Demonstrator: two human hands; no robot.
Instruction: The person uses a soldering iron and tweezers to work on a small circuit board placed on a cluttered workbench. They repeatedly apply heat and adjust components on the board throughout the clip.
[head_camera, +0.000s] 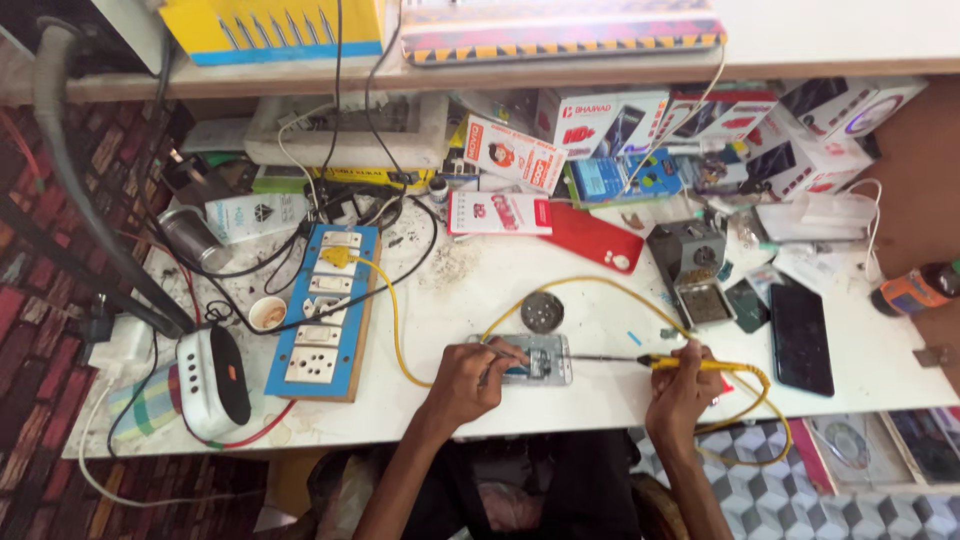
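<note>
I'm mid-solder: right hand (683, 392) fingers grasping iron (690, 364), tip at opened phone (528, 358); left hand (470, 378) fingers pinch tool on the board. Next needs steady tip, phone pinned on surface (600, 300).

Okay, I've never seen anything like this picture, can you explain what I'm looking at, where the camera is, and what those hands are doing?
The one picture comes from a camera worn on a person's head, looking down at a cluttered white workbench. No machine is involved, just two bare hands.

The left hand rests on a small opened phone with its insides showing, seemingly pressing a thin tool against it. The right hand grips a yellow-handled soldering iron, its metal tip pointing at the phone. A yellow cord runs from it to a blue board of white wall sockets.

Around them lie a round metal disc, a black phone lying flat, a red phone case, a small grey metal box, and many printed cardboard boxes along the back.
</note>
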